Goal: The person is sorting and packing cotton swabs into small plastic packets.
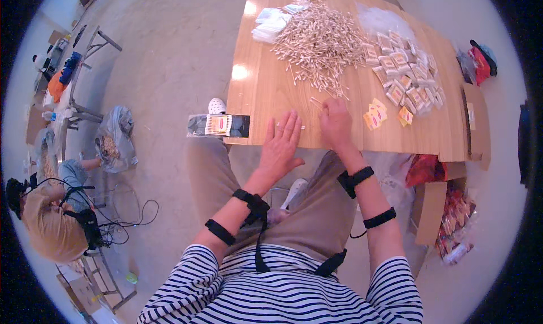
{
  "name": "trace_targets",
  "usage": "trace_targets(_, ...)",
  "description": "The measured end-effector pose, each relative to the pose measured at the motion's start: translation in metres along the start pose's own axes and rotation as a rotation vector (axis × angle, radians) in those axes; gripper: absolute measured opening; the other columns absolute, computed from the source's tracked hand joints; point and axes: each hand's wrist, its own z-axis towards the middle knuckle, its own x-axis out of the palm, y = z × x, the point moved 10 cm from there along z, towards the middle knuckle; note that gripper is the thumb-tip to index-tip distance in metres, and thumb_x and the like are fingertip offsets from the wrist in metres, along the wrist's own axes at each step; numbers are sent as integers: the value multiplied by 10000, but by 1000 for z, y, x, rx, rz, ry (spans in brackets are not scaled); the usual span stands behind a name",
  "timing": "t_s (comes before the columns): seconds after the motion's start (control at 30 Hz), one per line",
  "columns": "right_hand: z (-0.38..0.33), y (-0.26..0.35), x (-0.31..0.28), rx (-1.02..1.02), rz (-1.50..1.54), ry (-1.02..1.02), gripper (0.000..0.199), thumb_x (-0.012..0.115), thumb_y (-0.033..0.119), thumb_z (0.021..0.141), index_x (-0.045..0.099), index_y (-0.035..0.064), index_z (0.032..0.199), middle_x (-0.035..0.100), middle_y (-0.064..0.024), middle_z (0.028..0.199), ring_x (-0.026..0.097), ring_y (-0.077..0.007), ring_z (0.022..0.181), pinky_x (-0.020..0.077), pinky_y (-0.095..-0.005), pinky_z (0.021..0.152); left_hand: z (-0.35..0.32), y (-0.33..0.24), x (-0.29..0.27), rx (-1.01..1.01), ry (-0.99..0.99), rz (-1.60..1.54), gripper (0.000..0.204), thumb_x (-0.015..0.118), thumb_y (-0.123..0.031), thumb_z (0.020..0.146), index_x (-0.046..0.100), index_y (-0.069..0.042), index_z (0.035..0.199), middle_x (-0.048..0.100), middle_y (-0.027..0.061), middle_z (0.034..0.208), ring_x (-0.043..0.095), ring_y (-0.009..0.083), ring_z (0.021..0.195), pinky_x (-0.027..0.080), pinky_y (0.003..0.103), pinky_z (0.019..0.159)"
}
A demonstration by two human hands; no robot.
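Wooden sticks (319,38) heaped (pointing every way), right hand (335,122) at stragglers

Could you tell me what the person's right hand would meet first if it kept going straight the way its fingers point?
Probably the loose wooden sticks at the near edge of the pile, just beyond the right hand.

Bright, perhaps overexposed; fisheye-bent edges
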Motion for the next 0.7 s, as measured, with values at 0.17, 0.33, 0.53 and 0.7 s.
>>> trace_targets(0.17,9,-14,-12,52,-33,-107,177,609,104,836,650,70,1005,612,-167,980,643,-389,878,539,-501,758,0,-1,-4,-3,-10,-4,1221,881,-461,578,265,1,1525,231,165,1616,177,323,1515,118,530,1226)
trace_targets(0.33,10,-3,18,-66,119,21,153,583,131,837,669,68,947,627,-185,983,637,-399,886,535,-486,755,0,0,-4,5,-16,-14,1234,875,-476,577,254,0,1532,232,163,1616,181,321,1514,110,540,1224)
trace_targets(0.53,-2,58,26,-179,150,159,139,560,136,871,647,37,916,642,-211,989,642,-400,891,532,-501,758,7,10,-14,20,-32,-8,1235,854,-519,586,258,4,1532,240,166,1613,185,319,1512,90,571,1217)
trace_targets(0.7,49,37,38,-28,34,28,108,609,142,842,631,40,868,640,-172,944,643,-371,876,524,-484,741,10,11,1,73,34,50,1192,825,-547,607,295,11,1517,245,165,1614,192,314,1511,103,572,1214)
